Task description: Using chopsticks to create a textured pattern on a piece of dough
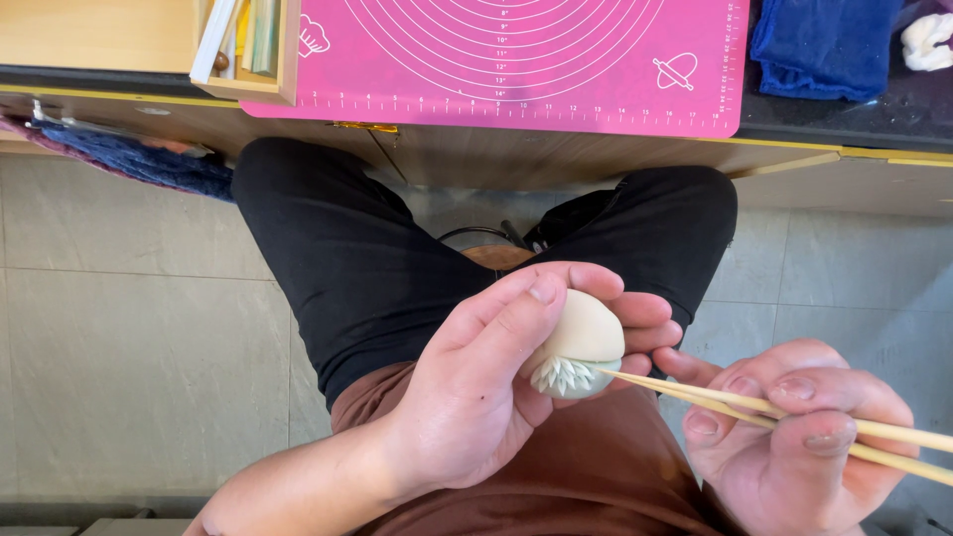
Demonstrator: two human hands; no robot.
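My left hand [486, 387] cups a pale, rounded dough ball [584, 337] over my lap, thumb and fingers wrapped around it. Small pointed petal cuts show along the ball's lower edge. My right hand [794, 437] grips a pair of thin wooden sticks [754, 409], and their tips touch the ball at the cut petals.
A pink silicone baking mat [516, 60] with ring markings lies on the wooden table ahead. A wooden box with tools [248, 50] stands at its left, a blue cloth [824, 45] and a white dough piece [928, 40] at the right. Grey floor tiles lie below.
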